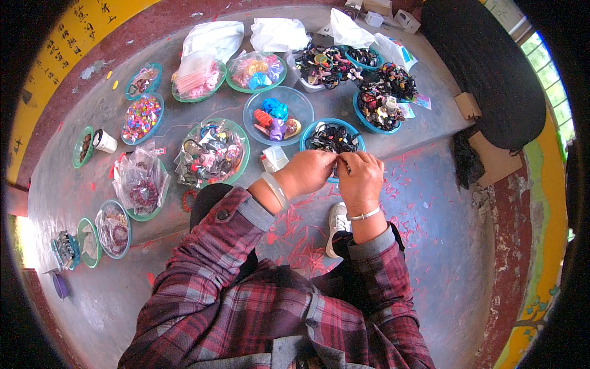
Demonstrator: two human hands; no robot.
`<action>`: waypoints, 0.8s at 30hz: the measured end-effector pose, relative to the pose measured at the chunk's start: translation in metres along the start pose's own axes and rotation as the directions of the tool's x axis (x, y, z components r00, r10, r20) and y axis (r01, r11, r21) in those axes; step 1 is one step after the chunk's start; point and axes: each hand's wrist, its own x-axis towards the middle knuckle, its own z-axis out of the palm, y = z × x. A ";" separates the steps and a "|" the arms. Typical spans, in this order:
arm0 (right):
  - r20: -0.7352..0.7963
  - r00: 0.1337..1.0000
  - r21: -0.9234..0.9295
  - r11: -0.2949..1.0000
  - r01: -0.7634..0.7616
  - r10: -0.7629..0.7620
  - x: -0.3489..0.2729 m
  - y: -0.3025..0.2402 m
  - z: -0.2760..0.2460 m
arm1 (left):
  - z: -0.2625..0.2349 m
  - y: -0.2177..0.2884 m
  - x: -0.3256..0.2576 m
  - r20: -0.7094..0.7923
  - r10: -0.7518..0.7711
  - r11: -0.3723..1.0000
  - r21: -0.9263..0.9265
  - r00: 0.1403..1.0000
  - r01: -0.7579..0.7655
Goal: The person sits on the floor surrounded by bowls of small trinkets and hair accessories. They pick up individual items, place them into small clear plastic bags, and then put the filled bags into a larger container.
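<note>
My left hand (pixel 306 173) and my right hand (pixel 361 181) meet fingertip to fingertip, both pinched closed. Whatever lies between the fingers is too small to make out. Just beyond them, a blue basin (pixel 305 138) holds a heap of black hair ties (pixel 334 136) with small light pieces among them. The hands cover the basin's near side. Beside my left hand is a small white box (pixel 274 158). A pale bangle (pixel 275 190) circles my left wrist, and a silver-coloured one (pixel 364 214) my right.
A clear basin (pixel 251 117) of colourful items and a green basin (pixel 246 161) of packaged hair accessories stand to the left. More black hair ties fill a blue bowl (pixel 376 128) at right. Red scraps (pixel 301 243) litter the floor by my shoe (pixel 338 224). Cardboard (pixel 499 157) lies far right.
</note>
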 end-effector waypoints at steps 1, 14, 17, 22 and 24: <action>0.011 1.000 -0.021 1.000 0.010 -0.010 0.000 0.000 0.000 | 0.002 -0.001 -0.001 -0.012 0.016 1.000 -0.002 1.000 -0.016; -0.064 0.995 0.099 0.993 -0.066 0.073 0.004 -0.005 -0.003 | -0.004 0.008 0.002 -0.035 -0.136 0.957 -0.264 0.990 0.122; -0.068 0.989 0.193 0.974 -0.117 0.132 0.003 -0.002 0.000 | -0.004 0.008 0.001 -0.035 -0.140 0.948 -0.293 0.990 0.124; 0.052 0.948 0.423 0.853 -0.305 0.313 0.001 0.003 0.002 | -0.007 0.009 0.001 0.056 -0.250 0.852 -0.462 0.967 0.247; 0.143 0.901 0.587 0.697 -0.411 0.411 -0.002 0.009 0.006 | -0.008 0.010 0.002 0.054 -0.246 0.842 -0.483 0.968 0.241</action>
